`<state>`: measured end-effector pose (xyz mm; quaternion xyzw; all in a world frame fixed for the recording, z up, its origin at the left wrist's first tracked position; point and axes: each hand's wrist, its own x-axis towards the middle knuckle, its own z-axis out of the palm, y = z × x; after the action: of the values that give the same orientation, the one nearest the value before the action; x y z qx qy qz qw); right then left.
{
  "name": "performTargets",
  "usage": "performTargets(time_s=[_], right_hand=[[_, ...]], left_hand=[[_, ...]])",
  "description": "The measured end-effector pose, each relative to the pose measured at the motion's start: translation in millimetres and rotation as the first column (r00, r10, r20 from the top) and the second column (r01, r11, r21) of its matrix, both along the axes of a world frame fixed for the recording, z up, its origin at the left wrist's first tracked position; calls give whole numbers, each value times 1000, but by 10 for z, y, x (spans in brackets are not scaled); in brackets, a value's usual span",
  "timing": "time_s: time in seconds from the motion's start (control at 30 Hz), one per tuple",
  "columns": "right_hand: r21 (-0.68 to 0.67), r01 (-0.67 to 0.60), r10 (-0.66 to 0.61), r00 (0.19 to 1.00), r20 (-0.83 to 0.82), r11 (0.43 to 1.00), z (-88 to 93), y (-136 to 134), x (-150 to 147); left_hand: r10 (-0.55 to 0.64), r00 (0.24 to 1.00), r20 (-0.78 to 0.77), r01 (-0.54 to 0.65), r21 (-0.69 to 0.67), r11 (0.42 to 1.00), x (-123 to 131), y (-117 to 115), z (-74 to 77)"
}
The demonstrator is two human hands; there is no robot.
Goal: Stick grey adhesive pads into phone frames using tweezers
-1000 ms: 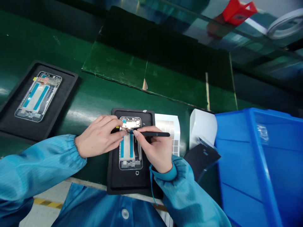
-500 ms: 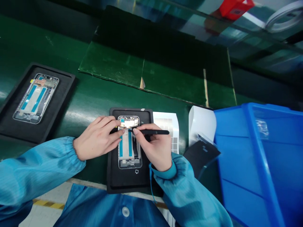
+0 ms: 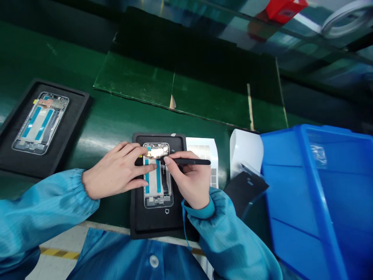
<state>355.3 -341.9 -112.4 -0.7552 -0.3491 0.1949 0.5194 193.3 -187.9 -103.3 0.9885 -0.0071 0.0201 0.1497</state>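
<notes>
An opened smartphone (image 3: 150,179) lies in a black tray (image 3: 157,223) at the table's front edge, its circuit board at the top and two blue strips below. My left hand (image 3: 116,171) reaches over it from the left, fingers spread, the fingertips resting on the phone near the board's lower edge. From the other side my right hand (image 3: 194,182) pinches black tweezers (image 3: 195,161), held nearly level. Their tip points at the lower edge of the board; what it touches there is too small to make out.
To the left, a second black tray (image 3: 68,134) holds another opened phone (image 3: 40,122). White sheets (image 3: 214,155) lie right of the near tray. Beyond them are a curled white sheet (image 3: 246,149), a black sheet (image 3: 246,190) and a big blue bin (image 3: 288,186). A green board (image 3: 210,105) lies behind.
My left fingers have spread and extended slightly further over the phone, below the board. The tweezers stay at nearly the same spot. The whole view has shifted slightly.
</notes>
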Motion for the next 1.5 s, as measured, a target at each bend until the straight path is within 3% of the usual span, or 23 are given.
performTargets(time_s=[0.33,0.67,0.83,0.93,1.0,1.07,1.17,1.27,1.37,1.5], right_hand=[[13,14,-14,1000,-4,1000,-9,-3,4],[18,9,-8,999,-53,1000,-59,-13,7],[35,5,-4,999,-37,999,-48,-10,13],[56,2,1,999,-54,998,-66,-3,13],[77,9,-2,996,-86,997,-87,1,17],[98,30,-17,991,-133,995,-90,3,27],[120,56,-28,975,-222,991,-35,-19,64],[154,82,-38,963,-268,985,58,-94,139],[190,108,-52,959,-278,976,118,-204,243],[204,118,-54,954,-295,972,130,-348,392]], left_hand=[[-23,1000,15,24,-61,998,-56,73,-39],[10,1000,13,-10,10,1000,-9,-4,-50],[-56,998,9,57,-96,994,-53,118,-44],[-58,994,92,74,-180,981,-55,165,-50],[59,984,166,-27,-187,982,-51,157,-39],[270,952,142,-254,-118,960,-53,110,-6],[491,860,-138,-487,66,871,-71,-23,72],[515,778,-359,-509,121,852,-87,-193,134],[558,736,-383,-547,149,824,-66,-333,147],[668,645,-370,-633,230,739,21,-369,131]])
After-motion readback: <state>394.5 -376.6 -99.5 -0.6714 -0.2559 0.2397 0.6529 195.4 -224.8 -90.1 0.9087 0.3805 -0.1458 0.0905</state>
